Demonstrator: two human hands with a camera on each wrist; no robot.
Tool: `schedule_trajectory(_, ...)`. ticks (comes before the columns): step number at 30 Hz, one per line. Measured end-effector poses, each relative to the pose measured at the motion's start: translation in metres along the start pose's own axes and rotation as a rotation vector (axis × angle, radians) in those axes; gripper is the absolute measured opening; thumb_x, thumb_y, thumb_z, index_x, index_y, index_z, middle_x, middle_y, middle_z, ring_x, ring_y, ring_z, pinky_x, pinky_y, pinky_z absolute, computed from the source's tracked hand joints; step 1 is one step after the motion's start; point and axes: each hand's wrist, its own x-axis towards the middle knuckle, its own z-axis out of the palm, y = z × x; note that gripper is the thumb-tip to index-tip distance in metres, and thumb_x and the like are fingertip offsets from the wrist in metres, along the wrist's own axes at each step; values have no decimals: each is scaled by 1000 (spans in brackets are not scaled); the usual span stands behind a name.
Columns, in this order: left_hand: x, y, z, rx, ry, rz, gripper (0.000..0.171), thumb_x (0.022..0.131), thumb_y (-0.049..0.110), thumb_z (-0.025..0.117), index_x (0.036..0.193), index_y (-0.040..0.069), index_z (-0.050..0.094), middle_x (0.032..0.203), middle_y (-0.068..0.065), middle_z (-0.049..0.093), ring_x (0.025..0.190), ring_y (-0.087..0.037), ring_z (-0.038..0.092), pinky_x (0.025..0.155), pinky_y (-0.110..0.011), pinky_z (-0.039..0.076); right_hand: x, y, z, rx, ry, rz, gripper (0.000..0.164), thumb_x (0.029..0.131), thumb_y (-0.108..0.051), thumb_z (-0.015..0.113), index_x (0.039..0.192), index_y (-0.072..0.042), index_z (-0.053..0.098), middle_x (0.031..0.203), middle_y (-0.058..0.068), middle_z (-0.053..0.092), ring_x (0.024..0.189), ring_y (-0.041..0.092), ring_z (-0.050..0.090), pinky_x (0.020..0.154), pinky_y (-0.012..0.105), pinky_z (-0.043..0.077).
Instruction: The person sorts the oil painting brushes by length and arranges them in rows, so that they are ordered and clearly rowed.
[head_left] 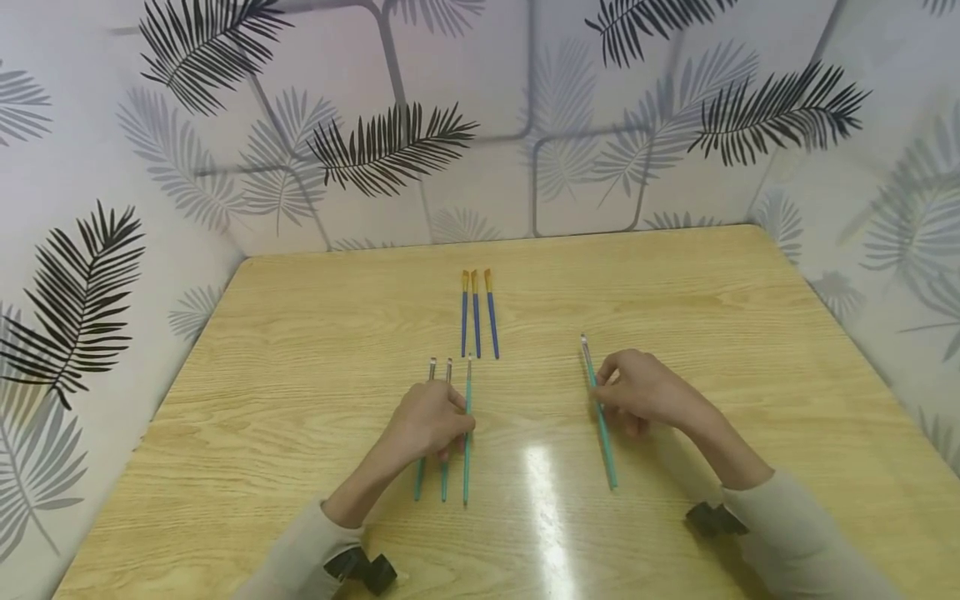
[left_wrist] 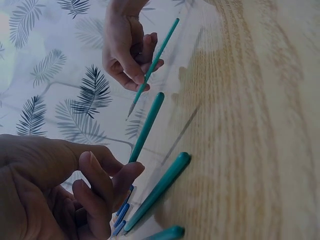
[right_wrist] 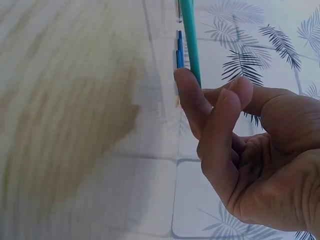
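Note:
Between the thumb and fingers of my left hand [head_left: 431, 419] is a slim teal-handled paintbrush [head_left: 468, 467], bristles pointing to the back. Two more teal paintbrushes [head_left: 417, 483] lie on the table under and beside that hand, partly covered by it. In the left wrist view the pinched paintbrush [left_wrist: 148, 125] has its handle end off the wood. My right hand [head_left: 641, 390] pinches another teal paintbrush [head_left: 604, 442] around its middle, farther right and tilted. The right wrist view shows this paintbrush's handle [right_wrist: 190, 45] above the fingertips, held clear of the table.
Three blue-handled paintbrushes [head_left: 477, 325] with golden bristles lie side by side toward the back of the wooden table [head_left: 337, 308]. Leaf-patterned wall covering [head_left: 480, 200] borders the table's back and sides. Bright glare [head_left: 546, 517] crosses the front middle.

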Motion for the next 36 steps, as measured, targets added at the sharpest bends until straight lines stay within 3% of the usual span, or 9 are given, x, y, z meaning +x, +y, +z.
schedule_trajectory(4,0,-1,-1,18,10,-7,12,89,2,67,79,2,73,53,-3,66,35,-10,56,35,-14,32,1,-2,2,32,-2,-2,25,100,-13,61,113,8,61,73,10,74,39,12,58,42,26,50)
schedule_trajectory(6,0,-2,-1,20,16,-11,8,89,2,67,89,-2,75,53,-2,66,35,-11,57,35,-14,31,1,-4,3,48,-3,-7,25,100,-14,62,113,8,61,73,11,74,39,12,57,42,26,49)
schedule_trajectory(11,-1,-2,-3,12,27,-26,30,89,1,67,115,-13,69,55,-1,67,37,-13,60,35,-13,30,2,-9,6,76,-3,-38,26,102,-14,63,114,9,60,73,12,73,39,11,55,41,29,50)
schedule_trajectory(13,-1,-2,-4,9,28,-37,33,89,1,67,118,-14,67,57,-2,68,38,-13,60,36,-13,32,3,-11,8,81,-6,-53,26,102,-14,63,114,9,60,73,12,73,38,11,53,41,29,49)
schedule_trajectory(20,-1,-2,-4,-4,29,-78,28,89,2,68,114,-11,68,59,-3,69,37,-11,59,37,-14,36,7,-16,18,99,-7,-76,23,103,-14,64,113,7,61,72,12,73,37,10,50,40,28,47)
schedule_trajectory(24,-2,-5,-3,-8,27,-59,24,88,0,67,109,-10,71,57,-3,68,36,-10,57,36,-14,33,12,-22,26,96,-9,-70,21,102,-15,64,111,4,61,70,9,73,36,10,47,40,26,43)
schedule_trajectory(30,-2,-7,-1,-1,12,-41,12,85,0,65,88,-1,76,54,-1,67,35,-9,53,35,-14,29,21,-31,39,96,-27,-95,18,102,-14,64,109,3,61,70,10,74,36,8,46,39,24,40)
schedule_trajectory(36,-2,-5,2,-19,8,-70,17,85,-1,65,97,-5,76,56,-2,67,35,-9,54,35,-14,32,30,-38,52,111,-59,-133,15,101,-12,64,106,3,62,70,9,74,35,8,46,38,24,41)
